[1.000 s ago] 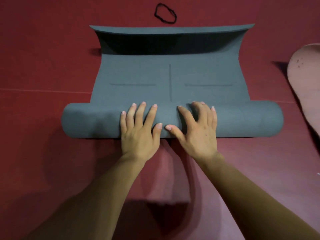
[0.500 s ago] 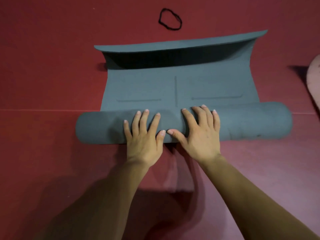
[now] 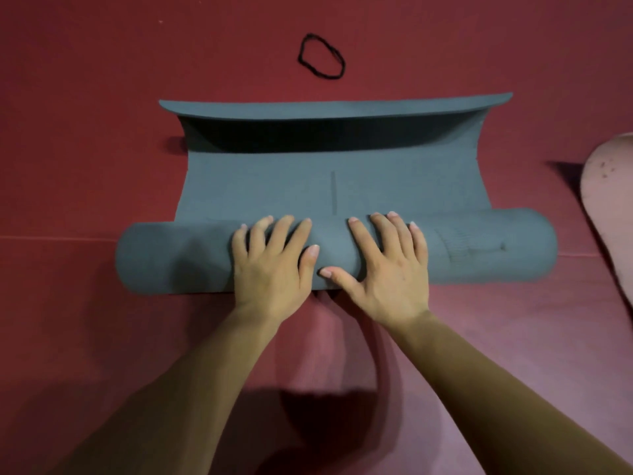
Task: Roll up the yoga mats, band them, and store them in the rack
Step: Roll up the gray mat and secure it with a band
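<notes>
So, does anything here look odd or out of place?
The mat has its far end curled up off the floor instead of lying flat, with dark shadow beneath. The pink mat at the right edge shows small dark specks. The left hand and right hand lie flat on the roll.

Red floor covering (image 3: 85, 97), matte and uniform, is shown filling the whole view. 1 thin seam (image 3: 58, 237) is seen running across it from the left edge, about level with the middle of the view, and is picked up again toward the right edge. A lighter, pinkish tone is noted at lower centre and right. 1 small pale speck (image 3: 160, 21) is marked at upper left. A dark shadow (image 3: 329, 416) is cast near the bottom centre.
</notes>
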### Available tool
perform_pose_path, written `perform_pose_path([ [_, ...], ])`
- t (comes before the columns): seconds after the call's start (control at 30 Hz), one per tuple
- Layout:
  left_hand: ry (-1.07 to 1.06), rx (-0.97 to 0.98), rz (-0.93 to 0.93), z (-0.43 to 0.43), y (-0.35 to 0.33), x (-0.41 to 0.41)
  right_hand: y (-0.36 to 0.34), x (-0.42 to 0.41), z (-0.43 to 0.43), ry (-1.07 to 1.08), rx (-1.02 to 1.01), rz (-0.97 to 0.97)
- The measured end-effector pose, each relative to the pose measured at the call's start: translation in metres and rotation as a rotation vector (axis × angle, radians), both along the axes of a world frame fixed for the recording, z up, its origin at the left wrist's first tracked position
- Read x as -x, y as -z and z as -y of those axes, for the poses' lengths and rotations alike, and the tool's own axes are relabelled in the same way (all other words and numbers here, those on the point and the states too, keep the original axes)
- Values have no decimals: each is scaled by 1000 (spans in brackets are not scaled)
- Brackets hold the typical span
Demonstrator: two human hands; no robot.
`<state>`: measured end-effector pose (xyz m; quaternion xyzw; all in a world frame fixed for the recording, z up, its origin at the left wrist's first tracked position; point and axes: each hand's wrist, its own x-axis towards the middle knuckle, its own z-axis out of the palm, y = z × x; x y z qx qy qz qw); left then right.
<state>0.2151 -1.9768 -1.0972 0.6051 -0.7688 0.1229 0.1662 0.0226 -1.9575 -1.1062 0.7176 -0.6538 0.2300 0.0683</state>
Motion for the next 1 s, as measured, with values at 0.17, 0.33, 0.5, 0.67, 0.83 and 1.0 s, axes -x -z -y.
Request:
perform_pose_path([
  [0.17,-53,-97,34,20,-6,4,-11,0,10,41,-109,-9],
  [0.33,-54,-131,16,24,-9,7,-9,-1,11,68,-139,-40],
  [0.5,1,-53,-61,6,2,14,-15,0,29,53,-129,-52],
  [0.67,-38,-47,-39,14,8,17,-13,-3,31,75,-136,-32],
  [0.83,-25,-55,-32,36,3,17,7,-2,21,64,-66,-97],
  [1.0,32,-46,-45,41,2,19,4,0,42,53,-69,-130],
])
